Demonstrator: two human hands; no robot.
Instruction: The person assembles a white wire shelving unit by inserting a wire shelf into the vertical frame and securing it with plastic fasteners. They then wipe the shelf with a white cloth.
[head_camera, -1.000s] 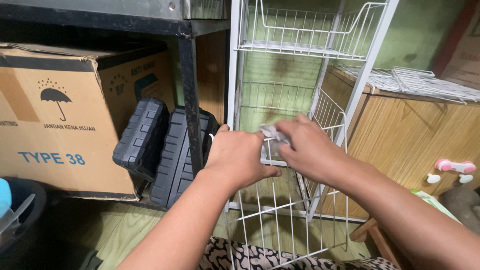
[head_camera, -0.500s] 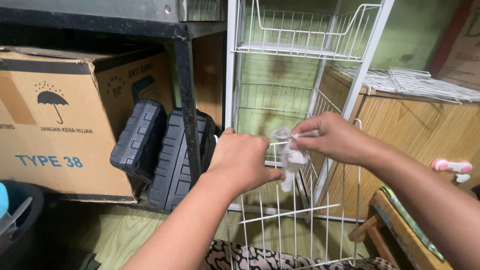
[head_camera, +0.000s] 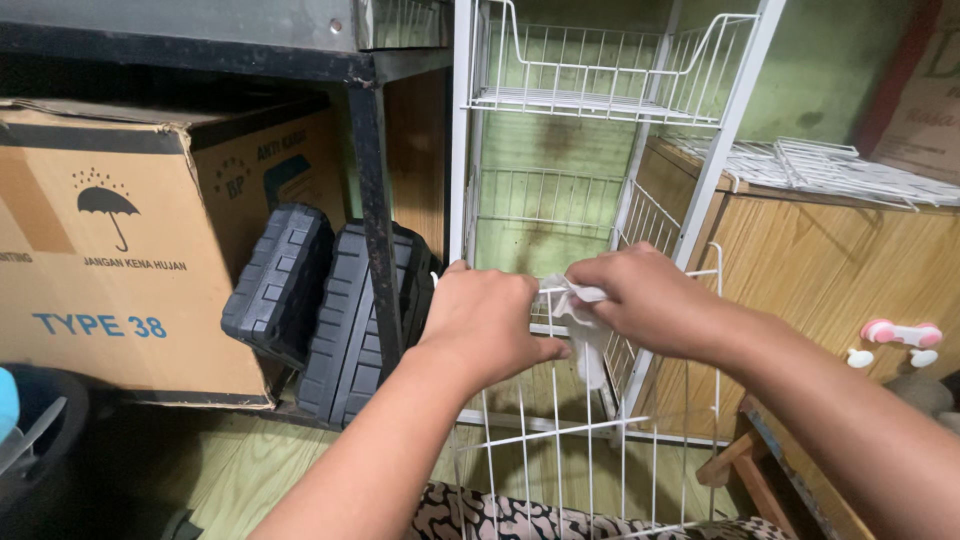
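Now my right hand (head_camera: 650, 300), pinched shut on the crumpled white cloth (head_camera: 582, 322), has come back to the white wire basket's front rim (head_camera: 548, 300), which my left hand (head_camera: 490, 325) grips closed, so wiping goes on.

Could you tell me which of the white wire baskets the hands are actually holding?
It is the loose wire basket nearest the camera. The left hand grips its top rim and the right hand presses a white cloth to it. The upper basket sits untouched in the rack.
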